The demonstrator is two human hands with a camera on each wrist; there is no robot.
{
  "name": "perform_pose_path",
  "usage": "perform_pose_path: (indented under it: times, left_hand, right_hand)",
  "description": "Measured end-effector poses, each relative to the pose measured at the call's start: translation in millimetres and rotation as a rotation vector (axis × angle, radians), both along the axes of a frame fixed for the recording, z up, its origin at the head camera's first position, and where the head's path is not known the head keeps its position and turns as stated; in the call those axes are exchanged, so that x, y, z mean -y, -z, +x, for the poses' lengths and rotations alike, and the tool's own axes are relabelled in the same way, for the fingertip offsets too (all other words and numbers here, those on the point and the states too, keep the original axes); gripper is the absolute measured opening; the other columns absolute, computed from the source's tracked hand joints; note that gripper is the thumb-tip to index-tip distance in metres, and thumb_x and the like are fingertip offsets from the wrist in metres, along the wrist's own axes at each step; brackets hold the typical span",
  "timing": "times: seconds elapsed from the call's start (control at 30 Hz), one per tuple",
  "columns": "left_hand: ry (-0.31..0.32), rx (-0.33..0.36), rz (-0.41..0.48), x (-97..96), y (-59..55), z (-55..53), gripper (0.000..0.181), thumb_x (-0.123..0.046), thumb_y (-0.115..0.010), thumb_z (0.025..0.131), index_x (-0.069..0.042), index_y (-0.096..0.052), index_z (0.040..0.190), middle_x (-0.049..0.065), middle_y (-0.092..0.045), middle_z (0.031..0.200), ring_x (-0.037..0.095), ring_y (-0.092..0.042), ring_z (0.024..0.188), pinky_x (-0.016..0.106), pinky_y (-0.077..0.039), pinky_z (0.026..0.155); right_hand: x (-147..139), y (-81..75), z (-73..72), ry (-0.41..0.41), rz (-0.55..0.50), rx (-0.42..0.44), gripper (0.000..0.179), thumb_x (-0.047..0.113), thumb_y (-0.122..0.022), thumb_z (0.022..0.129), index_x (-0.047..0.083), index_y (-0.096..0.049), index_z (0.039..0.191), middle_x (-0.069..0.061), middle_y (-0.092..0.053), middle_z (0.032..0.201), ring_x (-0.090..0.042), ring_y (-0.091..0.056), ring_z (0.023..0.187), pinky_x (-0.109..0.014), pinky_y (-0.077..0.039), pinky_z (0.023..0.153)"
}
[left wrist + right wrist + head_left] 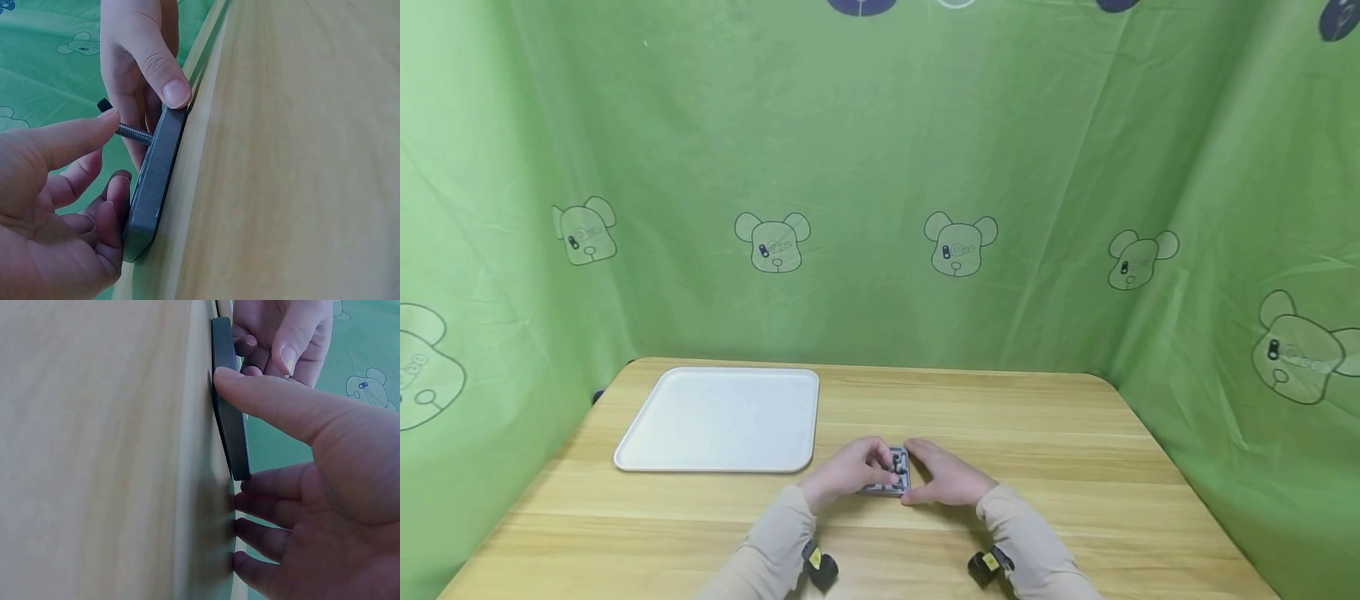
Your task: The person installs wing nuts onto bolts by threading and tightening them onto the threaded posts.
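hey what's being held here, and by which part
The left hand pinches the threaded bolt near its black end; the right hand touches the edge of the dark block.

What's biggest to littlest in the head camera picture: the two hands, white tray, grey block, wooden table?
1. Wooden table
2. White tray
3. Left hand and right hand: too alike to rank
4. Grey block, partly covered

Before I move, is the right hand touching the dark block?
Touching: in the right wrist view, the right hand has its thumb tip against the side of the dark block.
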State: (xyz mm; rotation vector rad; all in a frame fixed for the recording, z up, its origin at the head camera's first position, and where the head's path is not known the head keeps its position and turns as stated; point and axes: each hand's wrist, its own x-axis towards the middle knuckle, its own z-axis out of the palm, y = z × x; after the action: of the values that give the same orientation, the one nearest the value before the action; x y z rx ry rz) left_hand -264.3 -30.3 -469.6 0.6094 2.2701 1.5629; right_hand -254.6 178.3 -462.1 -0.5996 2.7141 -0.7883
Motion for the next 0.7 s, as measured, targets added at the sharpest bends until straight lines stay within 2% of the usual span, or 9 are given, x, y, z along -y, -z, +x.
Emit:
perform_pose_path:
  times: [0.23,0.7]
  left_hand:
    - [0.02,-0.043,-0.028,-0.3,-1.2,0.2,0.019,-0.007,-0.073,0.082,-0.005,-0.062,0.096,0.006,-0.062,0.092,0.014,-0.054,0.084,0.027,-0.044,0.077]
    - [0.045,-0.078,-0.018,-0.2,-1.2,0.8,0.014,-0.009,-0.068,0.086,-0.006,-0.065,0.1,0.008,-0.064,0.096,0.012,-0.054,0.086,0.026,-0.044,0.078]
  right_hand:
    - [0.7,-2.6,2.5,-0.005,0.005,0.0,0.1,0.043,-0.08,0.074,-0.002,-0.031,0.149,-0.025,-0.029,0.155,-0.045,-0.03,0.142,-0.061,-0.024,0.114]
    - [1.5,-3.7,2.6,0.005,0.012,-0.002,0.1,0.043,-0.08,0.074,-0.002,-0.031,0.149,-0.025,-0.03,0.155,-0.045,-0.031,0.142,-0.061,-0.025,0.114]
